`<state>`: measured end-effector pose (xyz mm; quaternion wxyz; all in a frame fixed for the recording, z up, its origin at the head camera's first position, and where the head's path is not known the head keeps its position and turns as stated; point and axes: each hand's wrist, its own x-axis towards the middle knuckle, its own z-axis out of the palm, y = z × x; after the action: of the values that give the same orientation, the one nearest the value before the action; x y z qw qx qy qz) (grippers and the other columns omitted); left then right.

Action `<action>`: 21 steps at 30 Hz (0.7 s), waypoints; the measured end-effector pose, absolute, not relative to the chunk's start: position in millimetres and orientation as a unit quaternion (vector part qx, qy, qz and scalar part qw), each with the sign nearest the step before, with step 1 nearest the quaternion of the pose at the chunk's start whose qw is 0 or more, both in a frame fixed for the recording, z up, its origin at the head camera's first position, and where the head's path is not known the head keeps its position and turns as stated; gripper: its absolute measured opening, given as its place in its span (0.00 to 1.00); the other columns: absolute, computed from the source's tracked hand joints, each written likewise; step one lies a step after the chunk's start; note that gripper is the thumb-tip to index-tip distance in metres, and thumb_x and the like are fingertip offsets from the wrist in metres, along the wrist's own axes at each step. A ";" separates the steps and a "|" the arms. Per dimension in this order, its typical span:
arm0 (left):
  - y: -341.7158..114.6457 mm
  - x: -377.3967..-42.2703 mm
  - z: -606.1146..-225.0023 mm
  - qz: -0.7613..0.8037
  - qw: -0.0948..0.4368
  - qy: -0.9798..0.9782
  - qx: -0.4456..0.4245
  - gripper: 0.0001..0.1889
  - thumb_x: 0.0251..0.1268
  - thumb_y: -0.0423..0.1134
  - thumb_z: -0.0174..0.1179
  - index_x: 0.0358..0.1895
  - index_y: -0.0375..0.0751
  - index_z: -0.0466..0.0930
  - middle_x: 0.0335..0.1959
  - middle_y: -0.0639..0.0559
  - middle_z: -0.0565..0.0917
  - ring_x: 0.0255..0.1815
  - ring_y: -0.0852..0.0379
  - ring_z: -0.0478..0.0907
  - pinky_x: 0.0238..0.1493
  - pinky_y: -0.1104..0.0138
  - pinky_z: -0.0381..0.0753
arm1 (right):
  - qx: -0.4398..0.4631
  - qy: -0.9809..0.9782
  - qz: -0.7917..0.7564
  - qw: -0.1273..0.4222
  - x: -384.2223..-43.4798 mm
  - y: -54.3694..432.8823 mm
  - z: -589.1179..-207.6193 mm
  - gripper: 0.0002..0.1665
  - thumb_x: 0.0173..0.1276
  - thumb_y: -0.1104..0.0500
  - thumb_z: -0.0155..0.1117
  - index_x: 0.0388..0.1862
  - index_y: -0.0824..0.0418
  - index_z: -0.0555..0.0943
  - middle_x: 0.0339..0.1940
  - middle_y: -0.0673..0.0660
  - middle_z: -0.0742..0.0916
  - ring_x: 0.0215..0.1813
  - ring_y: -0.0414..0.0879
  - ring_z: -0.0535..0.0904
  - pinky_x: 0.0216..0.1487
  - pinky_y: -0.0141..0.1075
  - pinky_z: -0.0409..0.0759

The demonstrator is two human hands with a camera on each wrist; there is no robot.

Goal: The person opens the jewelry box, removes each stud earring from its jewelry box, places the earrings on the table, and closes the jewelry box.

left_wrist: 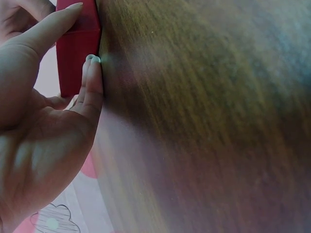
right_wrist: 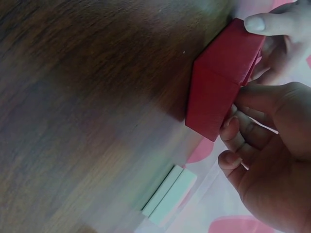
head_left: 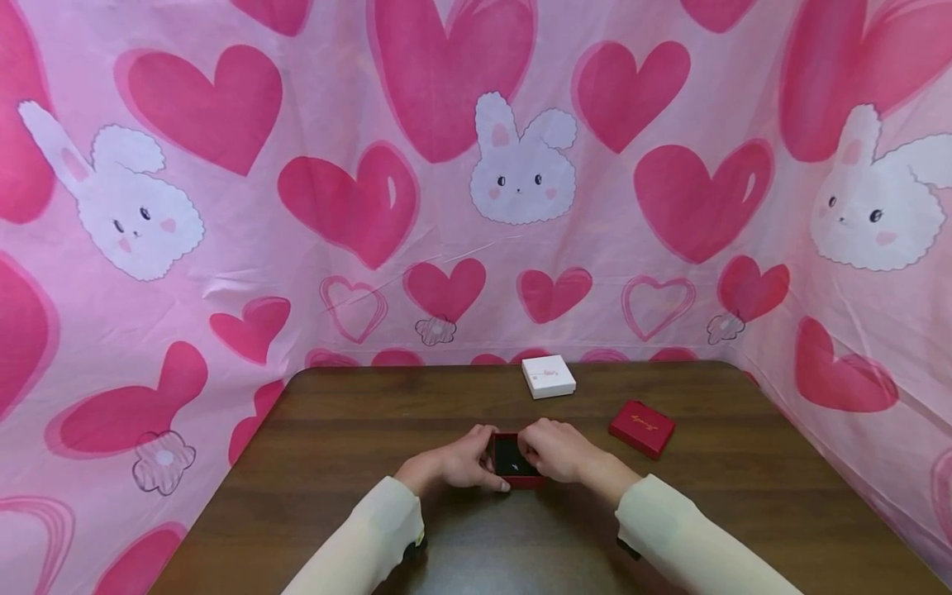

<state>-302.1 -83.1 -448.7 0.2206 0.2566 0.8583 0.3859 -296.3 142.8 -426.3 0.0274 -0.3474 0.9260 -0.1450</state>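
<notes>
A small red jewelry box base [head_left: 526,482] stands on the table with its top uncovered. Inside lies a black insert [head_left: 509,459] bearing a tiny silver piece [head_left: 515,467], too small to identify. My left hand [head_left: 467,459] grips the box from the left, its thumb [left_wrist: 53,26] on the near wall and its other fingers around the side. Over the right side of the box is my right hand [head_left: 559,450], fingers curled, thumb and forefinger at the top rim; their tips are hidden inside. In the right wrist view, the red outer wall [right_wrist: 214,99] shows beside the curled fingers.
A red lid [head_left: 642,429] with gold lettering lies to the right of the box. Farther back is a white box [head_left: 549,377] with printed lettering. The brown wooden table [head_left: 357,413] meets a pink cloth backdrop [head_left: 446,240] with hearts and rabbits.
</notes>
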 end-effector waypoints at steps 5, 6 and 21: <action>-82.7 -300.3 -447.4 0.388 0.220 0.857 0.257 0.34 0.58 0.40 0.76 0.63 0.40 0.66 0.52 0.48 0.67 0.48 0.55 0.72 0.49 0.66 0.75 | -0.348 0.925 -0.149 0.036 -294.7 143.2 -424.8 0.09 0.67 0.64 0.69 0.27 0.55 0.82 0.22 0.43 0.77 0.27 0.40 0.73 0.33 0.36 0.75; -82.5 -300.2 -447.2 0.389 0.218 0.857 0.257 0.34 0.58 0.40 0.77 0.63 0.40 0.66 0.51 0.47 0.68 0.48 0.54 0.72 0.49 0.65 0.75 | -0.347 0.925 -0.151 0.037 -294.6 143.3 -424.6 0.09 0.67 0.64 0.69 0.28 0.55 0.82 0.22 0.43 0.77 0.27 0.40 0.73 0.33 0.36 0.75; -83.3 -302.3 -448.8 0.383 0.219 0.860 0.255 0.35 0.58 0.42 0.77 0.64 0.42 0.66 0.53 0.48 0.68 0.49 0.54 0.71 0.51 0.63 0.74 | -0.335 0.926 -0.161 0.068 -292.3 143.9 -422.0 0.06 0.68 0.63 0.69 0.31 0.54 0.83 0.24 0.43 0.79 0.29 0.41 0.74 0.35 0.36 0.76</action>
<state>-302.3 -83.3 -448.8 0.2191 0.2554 0.8601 0.3835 -292.3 143.9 -422.0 0.0683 -0.3354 0.9258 -0.1608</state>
